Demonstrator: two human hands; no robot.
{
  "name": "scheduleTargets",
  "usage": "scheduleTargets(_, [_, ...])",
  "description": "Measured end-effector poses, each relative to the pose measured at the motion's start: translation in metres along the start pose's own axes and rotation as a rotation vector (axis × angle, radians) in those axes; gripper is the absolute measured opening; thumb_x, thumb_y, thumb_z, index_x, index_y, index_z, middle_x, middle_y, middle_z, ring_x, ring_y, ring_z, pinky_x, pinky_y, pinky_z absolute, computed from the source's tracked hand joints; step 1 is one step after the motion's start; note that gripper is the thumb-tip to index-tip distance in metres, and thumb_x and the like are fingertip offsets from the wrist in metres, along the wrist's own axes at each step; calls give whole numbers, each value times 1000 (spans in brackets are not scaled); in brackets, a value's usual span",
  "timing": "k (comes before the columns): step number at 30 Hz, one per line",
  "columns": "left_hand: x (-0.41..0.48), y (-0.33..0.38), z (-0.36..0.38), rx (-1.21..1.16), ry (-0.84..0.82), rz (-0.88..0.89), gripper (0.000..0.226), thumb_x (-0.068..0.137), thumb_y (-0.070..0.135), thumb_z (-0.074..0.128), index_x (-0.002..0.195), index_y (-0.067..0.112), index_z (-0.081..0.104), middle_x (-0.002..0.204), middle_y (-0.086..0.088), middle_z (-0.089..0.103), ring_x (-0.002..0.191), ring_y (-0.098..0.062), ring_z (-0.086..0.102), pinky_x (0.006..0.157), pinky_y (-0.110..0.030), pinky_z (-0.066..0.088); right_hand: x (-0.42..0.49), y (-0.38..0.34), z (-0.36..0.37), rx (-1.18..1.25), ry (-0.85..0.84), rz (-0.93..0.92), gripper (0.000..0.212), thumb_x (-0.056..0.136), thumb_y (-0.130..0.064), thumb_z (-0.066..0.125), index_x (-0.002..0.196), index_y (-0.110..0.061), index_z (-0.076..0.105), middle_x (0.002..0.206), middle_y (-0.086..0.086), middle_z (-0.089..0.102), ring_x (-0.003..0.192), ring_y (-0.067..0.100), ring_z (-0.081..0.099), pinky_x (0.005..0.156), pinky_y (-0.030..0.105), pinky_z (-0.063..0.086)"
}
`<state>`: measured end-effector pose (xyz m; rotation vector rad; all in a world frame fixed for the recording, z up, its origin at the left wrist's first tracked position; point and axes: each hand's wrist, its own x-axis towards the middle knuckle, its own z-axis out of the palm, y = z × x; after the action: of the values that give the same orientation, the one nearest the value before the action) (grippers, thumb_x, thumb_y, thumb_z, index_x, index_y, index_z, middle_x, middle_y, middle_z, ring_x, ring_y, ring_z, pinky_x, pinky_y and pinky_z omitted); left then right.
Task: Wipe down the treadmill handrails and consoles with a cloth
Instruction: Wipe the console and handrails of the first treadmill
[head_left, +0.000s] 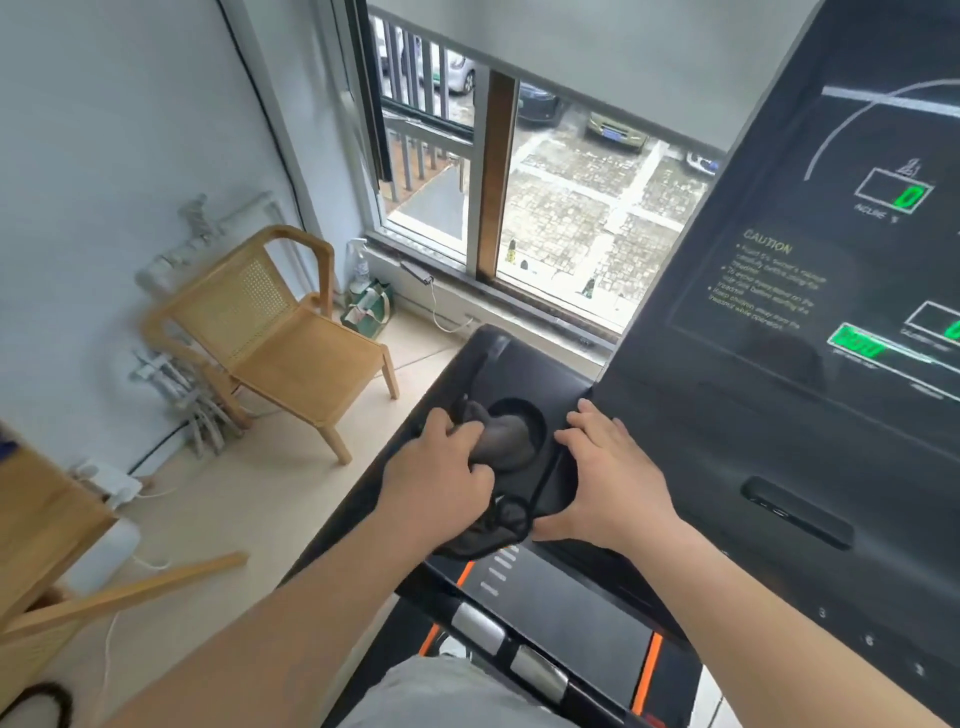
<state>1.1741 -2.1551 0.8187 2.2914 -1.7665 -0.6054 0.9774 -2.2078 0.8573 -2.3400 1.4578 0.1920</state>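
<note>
A dark grey cloth (503, 437) is bunched in my left hand (441, 462), pressed into the round cup holder (535, 415) on the left wing of the black treadmill console (779, 426). More dark fabric hangs below that hand at the tray's front edge. My right hand (608, 478) lies flat, fingers spread, on the tray just right of the cup holder, holding nothing. The console's display panel rises to the right with green digits lit. Silver grip sensors (478, 626) on the handrail bar show below my arms.
A wooden chair (280, 338) stands on the floor to the left, near a window (545, 197). A spray bottle (359, 270) and a green bag sit by the sill. Wooden furniture, a power strip and cables lie at the lower left.
</note>
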Motion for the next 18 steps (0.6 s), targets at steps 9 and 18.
scheduleTargets(9, [17, 13, 12, 53, 98, 65, 36, 102, 36, 46, 138, 30, 46, 125, -5, 42, 101, -35, 61, 76, -40, 43, 0, 7, 3, 7, 19, -33, 121, 59, -86, 72, 157, -26, 35, 170, -8, 12, 157, 7, -8, 126, 33, -3])
scheduleTargets(18, [98, 56, 25, 130, 136, 310, 35, 103, 48, 45, 131, 27, 46, 132, -5, 40, 103, -30, 57, 71, -38, 45, 5, 14, 11, -22, 71, -88, 122, 55, -87, 70, 155, -23, 40, 169, -6, 20, 158, 8, -2, 125, 31, -8])
